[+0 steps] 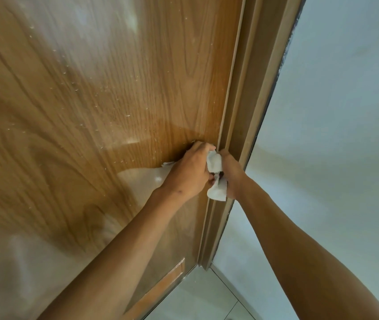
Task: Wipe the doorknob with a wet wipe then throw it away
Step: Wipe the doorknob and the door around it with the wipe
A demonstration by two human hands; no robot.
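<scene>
Two bare forearms rise from the bottom edge of the frame and meet just right of centre, where both hands close around a white wet wipe (pixel 215 166) bunched over the doorknob. The left hand (pixel 191 174) comes in from the lower left, its back to the camera, fingers curled over the top of the wipe. The right hand (pixel 231 175) comes in from the lower right and grips the wipe's right side, a loose fold hanging out below the fist. The two hands touch or nearly touch across the cloth. The doorknob (pixel 218 173) is almost wholly hidden; only a small dark spot shows between the hands. Behind them the wooden door (pixel 91 100) fills the left and upper part of the frame, its glossy grain speckled with pale marks. The door frame (pixel 253 93) runs diagonally just right of the hands, with a pale wall (pixel 334 112) filling the right side and light floor tiles (pixel 202 294) at the bottom centre.
</scene>
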